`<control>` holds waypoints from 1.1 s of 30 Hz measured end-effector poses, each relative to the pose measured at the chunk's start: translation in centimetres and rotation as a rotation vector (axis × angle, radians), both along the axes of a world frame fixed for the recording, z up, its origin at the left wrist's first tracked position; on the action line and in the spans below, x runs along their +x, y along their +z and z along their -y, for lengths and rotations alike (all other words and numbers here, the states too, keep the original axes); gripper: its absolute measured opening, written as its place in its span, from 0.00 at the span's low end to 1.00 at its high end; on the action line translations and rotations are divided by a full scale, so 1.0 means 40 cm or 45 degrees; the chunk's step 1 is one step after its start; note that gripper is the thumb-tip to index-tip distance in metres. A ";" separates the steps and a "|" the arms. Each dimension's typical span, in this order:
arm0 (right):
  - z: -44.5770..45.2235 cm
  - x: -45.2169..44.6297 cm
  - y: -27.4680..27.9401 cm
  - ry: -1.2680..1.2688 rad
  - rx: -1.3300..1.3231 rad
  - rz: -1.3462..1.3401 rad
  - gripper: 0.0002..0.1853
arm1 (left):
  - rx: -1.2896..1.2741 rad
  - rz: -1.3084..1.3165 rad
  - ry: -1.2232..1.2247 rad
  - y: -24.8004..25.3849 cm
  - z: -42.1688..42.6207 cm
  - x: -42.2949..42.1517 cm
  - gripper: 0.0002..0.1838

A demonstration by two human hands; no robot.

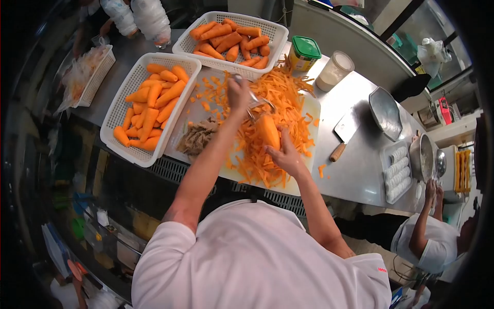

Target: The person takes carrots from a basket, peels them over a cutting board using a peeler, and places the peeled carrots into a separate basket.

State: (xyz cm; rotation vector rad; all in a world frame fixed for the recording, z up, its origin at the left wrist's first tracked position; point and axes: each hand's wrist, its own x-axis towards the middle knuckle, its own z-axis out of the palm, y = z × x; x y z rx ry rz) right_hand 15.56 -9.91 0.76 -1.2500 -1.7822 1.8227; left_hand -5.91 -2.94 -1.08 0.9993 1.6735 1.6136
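Observation:
My left hand (238,93) is closed round the handle of a peeler (263,104), whose metal end sits at the top of a thick carrot (268,133). From below, my right hand (286,155) grips that carrot and holds it tilted. Under both hands, a heap of orange carrot peelings (294,113) covers much of a pale cutting board (231,171). Brownish scraps (198,137) lie in a small pile beside my left forearm. Smaller orange bits are scattered near the left hand.
White baskets of carrots stand left (114,116) and behind (180,47). A green-lidded tub (305,49) and a jar (335,71) stand behind the peelings. Rightward lie a cleaver (346,126), a metal tray (385,113) and a tray of white rolls (397,172). A co-worker (428,239) works at right.

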 end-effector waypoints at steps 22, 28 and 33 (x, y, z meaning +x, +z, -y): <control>-0.001 -0.020 0.011 0.117 0.752 0.295 0.38 | 0.038 -0.156 0.212 0.031 -0.001 0.006 0.18; -0.047 -0.123 0.027 0.244 0.582 0.028 0.39 | -0.027 0.099 0.713 -0.053 0.185 -0.243 0.19; -0.148 -0.466 0.027 0.393 0.291 -0.242 0.36 | -0.058 -0.091 0.680 -0.202 0.352 -0.228 0.22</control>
